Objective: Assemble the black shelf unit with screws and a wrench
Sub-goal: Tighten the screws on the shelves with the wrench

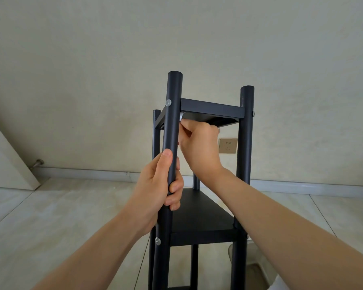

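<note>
Black metal, matt finish: the shelf unit (205, 210) stands upright on the floor directly before me, in front of the wall. Its lower part is cut off by the bottom edge of the view, so I cannot see its feet. The far left post (156, 132) is largely hidden behind the near left post (172, 130).

Pale wall (176, 38), textured, fills the upper view. The floor (50, 206) is of pale tiles, with a grey skirting (92, 173) along its join with the wall. A door (4, 164) is cut off at the left edge, a doorstop (37, 164) just beside it. A gold-framed socket (228, 145) sits on the wall, seen between the right-hand posts. A clear item at lower right, behind the near right post (244, 164), is too indistinct to identify.

The top shelf (212, 108) and the middle shelf (199, 214) are in place between the posts. Silver screw heads show on the near left post at the top shelf (168, 102) and at the middle shelf (157, 241).

My left hand (159, 193) grips the near left post between the two shelves, fingers curled round it, thumb lying up the front. My right hand (199, 143) is under the top shelf at its near left corner, fingers closed in a pinch on a small silver tool (180, 117). Only the tip shows; I cannot confirm it is the wrench.
</note>
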